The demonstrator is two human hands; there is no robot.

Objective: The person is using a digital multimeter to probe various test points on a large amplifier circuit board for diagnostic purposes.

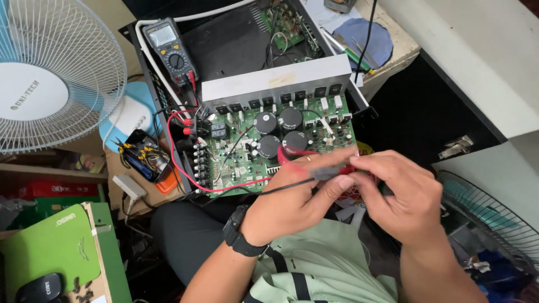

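Cluttered bench: circuit board (269, 146), multimeter (168, 50), fan (50, 78); hands possibly pinching probes (331, 171).

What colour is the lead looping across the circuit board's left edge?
Red lead, over the green circuit board; head view.

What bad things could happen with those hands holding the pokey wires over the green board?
1. Both hands, left and right, pinch the probes together; the tips might touch and spoil a reading.
2. The red lead loops across the board, so a tug could snag parts.
3. The meter rests at the case's edge; a pulled lead might drag it off.
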